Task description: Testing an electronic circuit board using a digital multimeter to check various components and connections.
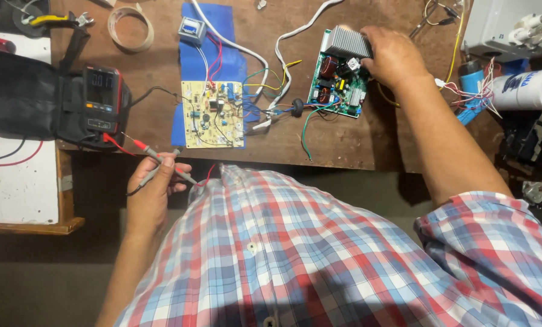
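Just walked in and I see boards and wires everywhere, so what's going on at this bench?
A person in a plaid shirt stands at a wooden bench. Their left hand holds a pair of meter probes off the bench's near edge, leads running to a multimeter sitting on a black pouch. Their right hand rests on the finned heatsink of a green circuit board. A yellowish board lies on blue sheet between them, untouched.

Two circuit boards lie on the table: a green one (338, 82) and a beige one (213, 115); one multimeter (101, 100); two probes (162, 160).
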